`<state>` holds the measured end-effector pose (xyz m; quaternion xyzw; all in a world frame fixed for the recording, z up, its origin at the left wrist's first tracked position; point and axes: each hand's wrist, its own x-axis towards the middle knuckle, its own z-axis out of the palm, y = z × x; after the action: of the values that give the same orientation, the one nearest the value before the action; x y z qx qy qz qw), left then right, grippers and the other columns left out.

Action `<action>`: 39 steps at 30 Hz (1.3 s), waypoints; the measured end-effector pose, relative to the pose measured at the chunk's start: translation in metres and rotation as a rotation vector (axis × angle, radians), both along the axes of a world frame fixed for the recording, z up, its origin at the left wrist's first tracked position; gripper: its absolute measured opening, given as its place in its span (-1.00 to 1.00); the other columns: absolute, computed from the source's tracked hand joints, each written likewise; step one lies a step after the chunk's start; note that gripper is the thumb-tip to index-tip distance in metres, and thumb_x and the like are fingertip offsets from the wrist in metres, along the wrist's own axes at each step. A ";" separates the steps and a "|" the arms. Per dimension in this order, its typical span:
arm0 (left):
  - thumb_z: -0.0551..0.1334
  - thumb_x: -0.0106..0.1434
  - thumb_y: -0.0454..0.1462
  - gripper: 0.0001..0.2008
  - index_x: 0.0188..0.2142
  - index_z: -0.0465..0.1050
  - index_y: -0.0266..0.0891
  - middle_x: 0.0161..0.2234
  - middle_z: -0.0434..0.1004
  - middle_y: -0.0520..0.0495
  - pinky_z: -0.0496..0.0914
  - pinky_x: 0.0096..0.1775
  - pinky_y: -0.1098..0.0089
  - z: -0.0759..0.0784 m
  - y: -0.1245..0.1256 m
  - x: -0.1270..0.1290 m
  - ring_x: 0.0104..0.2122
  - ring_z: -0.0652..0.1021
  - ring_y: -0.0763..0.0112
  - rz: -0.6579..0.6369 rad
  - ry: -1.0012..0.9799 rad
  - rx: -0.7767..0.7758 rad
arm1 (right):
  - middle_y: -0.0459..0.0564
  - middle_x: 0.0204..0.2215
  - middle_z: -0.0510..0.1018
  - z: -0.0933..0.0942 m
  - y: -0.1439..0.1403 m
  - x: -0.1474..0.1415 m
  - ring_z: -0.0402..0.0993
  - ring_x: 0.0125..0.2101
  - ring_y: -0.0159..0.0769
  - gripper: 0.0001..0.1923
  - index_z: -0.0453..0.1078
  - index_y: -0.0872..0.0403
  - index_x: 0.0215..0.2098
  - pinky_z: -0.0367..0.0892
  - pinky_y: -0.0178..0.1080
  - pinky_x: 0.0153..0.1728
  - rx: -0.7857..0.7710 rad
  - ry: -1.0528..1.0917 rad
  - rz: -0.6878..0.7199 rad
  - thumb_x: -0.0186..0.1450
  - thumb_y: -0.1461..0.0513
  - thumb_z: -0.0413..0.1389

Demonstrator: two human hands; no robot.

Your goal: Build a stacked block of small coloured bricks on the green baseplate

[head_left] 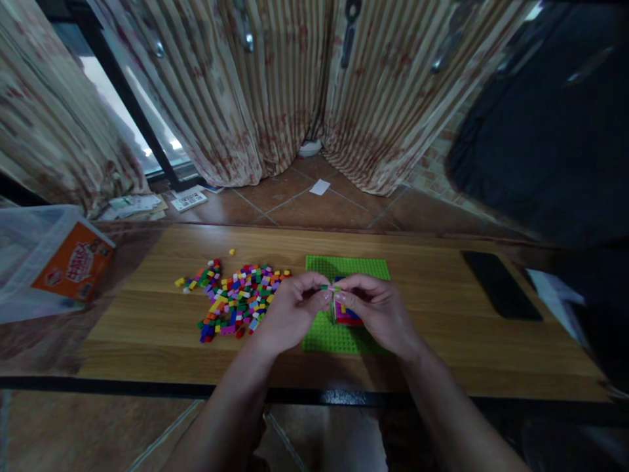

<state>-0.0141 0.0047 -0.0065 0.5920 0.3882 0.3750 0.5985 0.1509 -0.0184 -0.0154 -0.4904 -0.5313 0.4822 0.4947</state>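
Observation:
Above a green studded baseplate (322, 337), my left hand (296, 308) and my right hand (376, 308) meet at the fingertips. Both hands are closed in a pinch on small toy bricks (331, 288), which look green and pink; my fingers cover most of them. Under my right hand, a multicoloured brick build (348, 316) with red, blue and yellow parts sits on the baseplate, partly hidden. To the left of my left hand lies a loose pile of coloured toy bricks (246, 295).
A wooden table (432, 354) bears everything. One yellow brick (232, 252) lies apart behind the pile. A black phone-like slab (501, 285) rests at the right. A clear plastic bin (29, 262) with an orange label stands at the left, and striped curtains (275, 98) hang behind.

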 end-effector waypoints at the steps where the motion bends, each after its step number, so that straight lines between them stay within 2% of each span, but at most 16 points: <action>1: 0.26 0.22 -0.24 -0.86 -0.39 0.46 -0.31 -0.50 0.45 0.02 0.30 -0.34 0.45 0.001 -0.001 0.000 -0.45 0.42 0.47 -0.003 -0.020 -0.022 | -0.10 -0.51 0.59 0.000 0.000 0.000 0.46 -0.50 -0.36 -0.76 0.56 0.02 -0.40 0.38 -0.29 -0.47 -0.006 0.020 0.000 0.12 0.02 0.32; 6: 0.30 0.18 -0.18 -0.80 -0.35 0.48 -0.32 -0.48 0.47 -0.01 0.36 -0.29 0.41 0.003 -0.002 0.002 -0.43 0.45 0.45 -0.026 -0.162 -0.173 | -0.11 -0.49 0.60 -0.003 0.001 0.005 0.47 -0.48 -0.36 -0.78 0.58 -0.02 -0.40 0.41 -0.27 -0.42 -0.010 0.086 -0.046 0.08 0.04 0.35; 10: 0.32 0.13 -0.20 -0.82 -0.38 0.47 -0.31 -0.52 0.43 0.05 0.32 -0.36 0.46 -0.001 0.001 0.002 -0.49 0.43 0.51 0.116 -0.153 -0.219 | -0.17 -0.50 0.53 -0.005 0.005 0.019 0.41 -0.50 -0.40 -0.75 0.58 -0.12 -0.21 0.39 -0.28 -0.41 0.067 0.112 -0.138 0.12 0.08 0.32; 13: 0.30 0.12 -0.21 -0.84 -0.44 0.46 -0.30 -0.55 0.39 0.07 0.27 -0.42 0.48 -0.004 0.004 0.001 -0.53 0.40 0.54 0.213 -0.094 -0.209 | -0.13 -0.45 0.56 -0.006 0.008 0.032 0.44 -0.47 -0.36 -0.75 0.57 -0.12 -0.17 0.42 -0.23 -0.36 0.102 -0.025 -0.249 0.17 0.08 0.28; 17: 0.31 0.07 -0.21 -0.84 -0.46 0.46 -0.29 -0.56 0.38 0.09 0.27 -0.44 0.49 -0.004 0.006 0.001 -0.54 0.38 0.54 0.230 -0.074 -0.200 | -0.04 -0.38 0.62 -0.010 0.009 0.044 0.53 -0.38 -0.24 -0.76 0.55 -0.03 -0.26 0.45 -0.15 -0.29 0.110 -0.239 -0.338 0.18 0.04 0.25; 23: 0.31 0.08 -0.22 -0.84 -0.43 0.47 -0.30 -0.56 0.41 0.08 0.27 -0.43 0.48 -0.007 0.006 0.002 -0.52 0.38 0.52 0.202 -0.037 -0.174 | 0.00 -0.28 0.65 -0.018 0.011 0.044 0.57 -0.25 -0.16 -0.81 0.52 -0.01 -0.27 0.42 -0.11 -0.16 0.117 -0.542 -0.254 0.26 0.08 0.15; 28: 0.29 0.11 -0.21 -0.84 -0.45 0.46 -0.28 -0.59 0.39 0.08 0.25 -0.45 0.47 -0.008 0.008 0.001 -0.54 0.38 0.51 0.189 0.003 -0.146 | -0.03 -0.28 0.63 -0.023 0.017 0.041 0.55 -0.24 -0.20 -0.86 0.50 -0.01 -0.30 0.41 -0.14 -0.17 0.076 -0.473 -0.167 0.27 0.13 0.12; 33: 0.29 0.12 -0.19 -0.83 -0.42 0.47 -0.28 -0.57 0.40 0.08 0.26 -0.44 0.46 -0.011 0.009 -0.001 -0.52 0.39 0.49 0.185 0.028 -0.116 | -0.03 -0.14 0.62 -0.025 0.018 0.040 0.53 -0.15 -0.18 -0.86 0.49 -0.01 -0.31 0.37 -0.09 -0.06 0.005 -0.393 -0.174 0.22 0.12 0.16; 39: 0.27 0.15 -0.21 -0.85 -0.40 0.46 -0.28 -0.56 0.40 0.07 0.26 -0.44 0.45 -0.016 0.010 -0.002 -0.53 0.38 0.48 0.174 0.049 -0.096 | -0.03 -0.09 0.59 -0.023 0.016 0.039 0.51 -0.12 -0.19 -0.89 0.49 -0.01 -0.35 0.36 -0.11 -0.07 -0.009 -0.323 -0.167 0.19 0.14 0.18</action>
<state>-0.0159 0.0145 -0.0220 0.5356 0.4701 0.3920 0.5818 0.1901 -0.0022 -0.0382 -0.6060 -0.5592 0.3567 0.4391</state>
